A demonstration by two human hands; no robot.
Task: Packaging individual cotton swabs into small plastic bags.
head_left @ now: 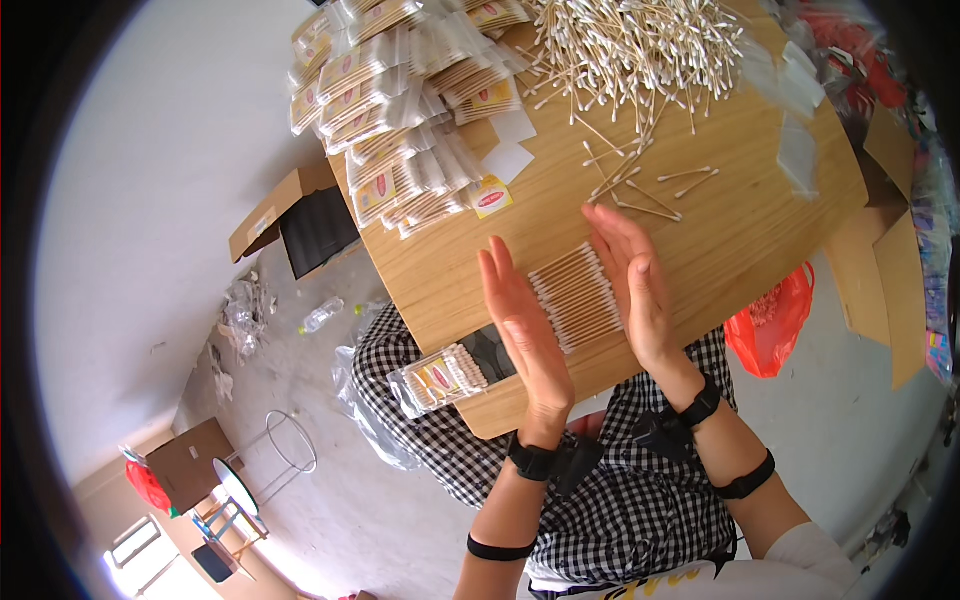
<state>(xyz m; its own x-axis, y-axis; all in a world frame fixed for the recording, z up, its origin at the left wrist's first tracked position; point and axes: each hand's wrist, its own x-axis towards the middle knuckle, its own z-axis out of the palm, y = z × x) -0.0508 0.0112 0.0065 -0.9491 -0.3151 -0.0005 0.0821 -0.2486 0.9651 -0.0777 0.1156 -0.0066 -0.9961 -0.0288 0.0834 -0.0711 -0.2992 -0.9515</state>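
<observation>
A flat row of wooden cotton swabs [577,298] lies side by side on the table, their white tips forming two lines. My left hand [527,325] stands on edge along the row's left tips, fingers stretched out. Against the right tips is my right hand [638,290], also flat, with its thumb apart from the fingers. Left of my left hand, a clear packet of cotton swabs [440,379] rests at the table edge beside a dark flat piece [492,354]. Beyond my hands a few loose swabs [650,212] are scattered below a large heap of swabs [640,60].
Filled swab packets [385,120] are piled at the table's far left, near white cards [507,161]. Clear empty-looking sleeves [797,155] lie at the right edge. Beside the table are a red plastic bag [772,325], an open carton [880,275] and another carton [285,205].
</observation>
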